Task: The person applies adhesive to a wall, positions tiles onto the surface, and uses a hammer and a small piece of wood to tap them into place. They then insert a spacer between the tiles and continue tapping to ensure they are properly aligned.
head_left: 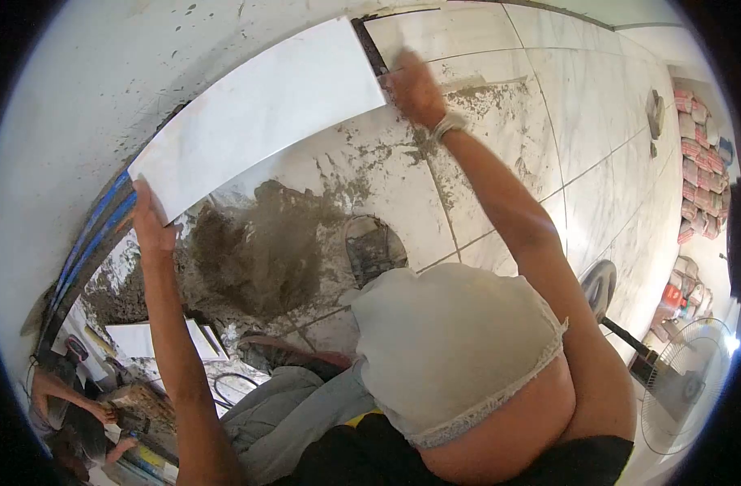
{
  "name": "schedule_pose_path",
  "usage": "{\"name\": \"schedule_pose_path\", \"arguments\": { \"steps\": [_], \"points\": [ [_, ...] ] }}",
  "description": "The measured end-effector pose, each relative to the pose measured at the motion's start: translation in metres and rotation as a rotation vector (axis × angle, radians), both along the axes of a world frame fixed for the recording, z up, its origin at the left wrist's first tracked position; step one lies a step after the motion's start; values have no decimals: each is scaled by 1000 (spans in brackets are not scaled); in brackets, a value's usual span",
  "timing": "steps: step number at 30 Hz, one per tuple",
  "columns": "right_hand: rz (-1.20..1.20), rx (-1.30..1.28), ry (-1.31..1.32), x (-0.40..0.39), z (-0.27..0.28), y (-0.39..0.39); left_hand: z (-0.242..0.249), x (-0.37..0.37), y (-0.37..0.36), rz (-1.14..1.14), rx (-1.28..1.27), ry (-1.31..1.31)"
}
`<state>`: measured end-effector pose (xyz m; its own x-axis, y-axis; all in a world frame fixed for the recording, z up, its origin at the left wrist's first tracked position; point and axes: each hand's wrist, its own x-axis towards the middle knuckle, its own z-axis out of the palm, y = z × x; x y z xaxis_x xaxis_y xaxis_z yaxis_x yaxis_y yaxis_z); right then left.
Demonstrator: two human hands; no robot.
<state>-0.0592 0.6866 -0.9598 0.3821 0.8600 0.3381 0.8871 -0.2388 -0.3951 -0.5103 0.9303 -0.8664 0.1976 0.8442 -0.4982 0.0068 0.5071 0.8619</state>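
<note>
A long white tile [265, 113] lies lengthwise along the foot of the wall. My left hand [153, 223] is closed on its left end, with the fingers at the near corner. At the opposite end, my right hand [416, 93] has its bent fingers against the tile's short edge; they are slightly blurred. A pale band circles my right wrist. Just beyond that end runs a dark gap [370, 47] between this tile and the laid ones. Wet grey mortar [257, 247] is spread on the floor below the tile.
Blue tubes [95, 231] run along the wall base at left. Cut white tile pieces [135, 340] lie near my left forearm. Another person [62, 397] works at lower left. A standing fan [686, 385] and stacked sacks [701, 166] are at right.
</note>
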Motion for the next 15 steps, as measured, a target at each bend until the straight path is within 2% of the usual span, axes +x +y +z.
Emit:
{"name": "schedule_pose_path", "arguments": {
  "steps": [1,2,3,4,6,8,10,12,14,15],
  "points": [
    [113,75,-130,-19,-31,-3,5,-3,2,34,-1,28],
    [294,-82,38,-61,-6,-9,-4,-15,13,0,21,-54],
    [499,-33,-189,-102,-35,-15,-12,-18,20,-28,49,-142],
    [785,-201,139,-135,-19,-23,-15,-18,21,-24,58,-148],
    [935,-113,215,-161,55,-22,-23,-20,25,1,-23,-23],
    [531,-381,-46,-148,66,-23,-52,-24,33,-17,29,-80],
    [-18,-46,588,-96,58,-14,-88,-27,44,-35,73,-134],
    [-257,137,534,-40,45,6,-108,-21,49,-86,77,-75],
    [-337,-31,926,-3,49,23,-103,0,42,-96,65,-71],
    [-328,-31,920,4,48,30,-95,17,33,-79,81,-61]
  ]
}}
